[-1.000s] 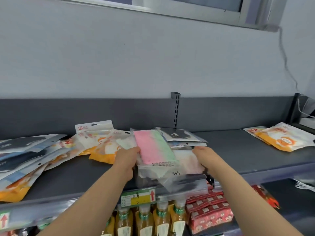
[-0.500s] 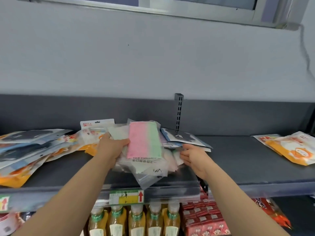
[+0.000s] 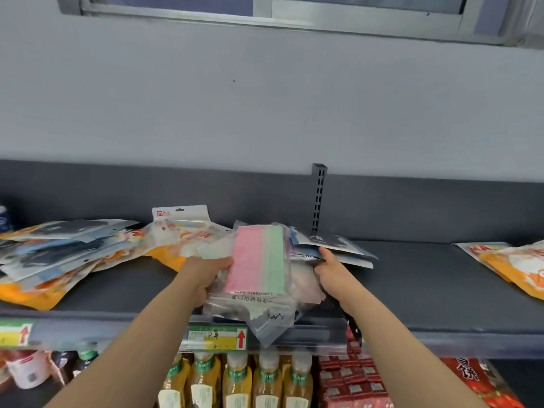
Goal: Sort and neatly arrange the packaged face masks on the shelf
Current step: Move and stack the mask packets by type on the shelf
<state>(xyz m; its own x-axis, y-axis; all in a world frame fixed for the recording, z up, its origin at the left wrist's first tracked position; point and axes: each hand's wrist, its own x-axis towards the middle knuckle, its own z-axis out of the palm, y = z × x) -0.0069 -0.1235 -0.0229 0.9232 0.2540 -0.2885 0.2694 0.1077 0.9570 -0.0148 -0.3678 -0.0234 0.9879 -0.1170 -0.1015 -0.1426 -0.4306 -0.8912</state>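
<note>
A: Right, checking grip. Holding the clear mask stack with the left hand: thumb on top, fingers curled under the left edge.

B: And the right hand?

A: Pressing against the stack's right side. Index finger straight, poking in under the dark packs. Can't tell whether the other fingers are clamped on anything.

B: Sitting where?

A: Mid-shelf, with the pink-and-green pack on top. Front corner overhanging the lip, just above the price tag.

B: Risks?

A: Probably slip first. Glossy film on glossy film, held from the sides only, so likely to fan out if squeezed unevenly. Could shed the bottom pack off the front onto the bottles below.

B: Anything else?

A: Could snag the dark packs with that index finger and drag them along. Also touching the orange packs on the left, so easy to mix types when squaring up.

B: Suggest sliding back from the lip before tidying.
</note>
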